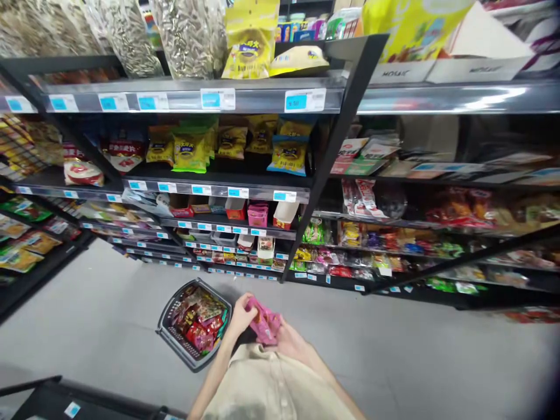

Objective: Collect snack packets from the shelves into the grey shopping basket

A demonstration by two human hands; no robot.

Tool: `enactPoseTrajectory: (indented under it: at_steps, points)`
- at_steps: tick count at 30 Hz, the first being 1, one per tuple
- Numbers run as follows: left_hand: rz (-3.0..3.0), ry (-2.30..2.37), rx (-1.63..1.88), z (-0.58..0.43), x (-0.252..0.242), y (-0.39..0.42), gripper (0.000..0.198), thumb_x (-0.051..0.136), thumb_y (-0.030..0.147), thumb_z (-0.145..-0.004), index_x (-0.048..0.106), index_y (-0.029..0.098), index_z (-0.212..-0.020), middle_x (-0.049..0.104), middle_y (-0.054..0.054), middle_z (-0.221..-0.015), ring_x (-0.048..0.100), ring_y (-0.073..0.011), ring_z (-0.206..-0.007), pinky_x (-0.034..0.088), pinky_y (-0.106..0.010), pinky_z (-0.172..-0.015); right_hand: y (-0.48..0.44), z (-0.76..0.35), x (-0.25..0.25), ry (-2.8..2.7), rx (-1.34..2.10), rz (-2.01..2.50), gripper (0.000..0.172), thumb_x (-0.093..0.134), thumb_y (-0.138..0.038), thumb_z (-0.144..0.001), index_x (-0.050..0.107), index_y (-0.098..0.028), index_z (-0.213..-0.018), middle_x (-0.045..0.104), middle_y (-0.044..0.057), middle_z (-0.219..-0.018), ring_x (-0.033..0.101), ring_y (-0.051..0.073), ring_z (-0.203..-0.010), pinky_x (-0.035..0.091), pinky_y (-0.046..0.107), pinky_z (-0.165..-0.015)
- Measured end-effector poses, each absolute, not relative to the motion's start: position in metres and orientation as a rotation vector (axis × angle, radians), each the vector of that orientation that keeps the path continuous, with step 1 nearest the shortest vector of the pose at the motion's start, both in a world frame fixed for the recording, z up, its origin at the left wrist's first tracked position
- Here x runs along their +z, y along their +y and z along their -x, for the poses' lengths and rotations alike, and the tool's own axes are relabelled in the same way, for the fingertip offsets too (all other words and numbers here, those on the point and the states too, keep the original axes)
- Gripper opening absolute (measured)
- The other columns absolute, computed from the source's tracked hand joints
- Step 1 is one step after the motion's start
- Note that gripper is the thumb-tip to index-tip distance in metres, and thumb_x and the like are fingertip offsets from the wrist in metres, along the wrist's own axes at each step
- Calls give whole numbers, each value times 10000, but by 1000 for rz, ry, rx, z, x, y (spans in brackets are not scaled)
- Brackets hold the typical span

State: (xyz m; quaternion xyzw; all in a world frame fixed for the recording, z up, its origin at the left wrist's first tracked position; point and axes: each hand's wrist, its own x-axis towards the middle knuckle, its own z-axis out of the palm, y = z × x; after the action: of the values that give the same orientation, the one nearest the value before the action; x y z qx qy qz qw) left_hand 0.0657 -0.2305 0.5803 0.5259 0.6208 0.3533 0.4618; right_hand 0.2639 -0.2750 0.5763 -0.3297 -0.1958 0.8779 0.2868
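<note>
Both my hands meet low in front of me around several small pink snack packets (263, 320). My left hand (242, 318) has its fingers curled over the packets from the left. My right hand (292, 341) cups them from underneath on the right. Just left of my hands, on the grey floor, stands a dark grey shopping basket (168, 333) filled with colourful snack packs.
Dark store shelves (332, 151) with blue price tags run across the whole view, stocked with yellow bags, seed bags and red and green packets. A lower shelf (26, 274) stands at the left. Another rack's black edge (52, 391) is at bottom left.
</note>
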Motion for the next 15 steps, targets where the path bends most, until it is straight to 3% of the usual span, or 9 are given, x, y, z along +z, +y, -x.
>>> enactPoseTrajectory:
  at_steps: [3,5,7,11,13,15]
  points:
    - [-1326,1511,926,-74,599,-217,204,484,251,-673,505,237,-876,608,1,-772,629,-160,-757,528,-265,-737,-273,-268,599,-426,2477,645,792,632,-865,-724,725,-212,-1162,677,197,-1245,687,381,-1133,536,493,-890]
    - [-1329,1480,959,-75,610,-209,179,471,248,-708,483,236,-886,611,-2,-789,620,-152,-732,523,-256,-706,-270,-265,610,-337,2432,527,872,615,-915,-694,704,-204,-1191,688,205,-1231,695,382,-1092,553,499,-856]
    - [-1344,1437,983,-74,621,-204,138,445,224,-740,452,237,-877,613,-8,-801,615,-148,-719,521,-256,-688,-266,-258,617,-265,2385,500,847,649,-886,-713,687,-197,-1203,722,184,-1152,719,309,-947,577,421,-763]
    - [-1440,1412,907,-69,638,-200,80,413,177,-838,460,231,-875,633,-35,-808,640,-175,-793,552,-302,-775,-257,-236,620,-328,2288,630,517,888,-445,-749,697,-148,-1127,757,77,-956,685,145,-750,557,241,-706]
    - [-1425,1393,941,-66,642,-197,121,402,196,-912,521,213,-929,696,-92,-972,668,-211,-982,558,-351,-903,-252,-223,620,-380,2208,701,498,932,-300,-692,702,-138,-1103,759,49,-921,697,135,-747,566,241,-742]
    - [-1289,1321,1056,-63,644,-194,211,397,243,-968,583,190,-1051,696,-134,-1235,624,-247,-1231,519,-389,-1046,-244,-212,621,-426,2084,780,568,949,-283,-658,687,-161,-1146,771,44,-957,725,155,-789,586,276,-787]
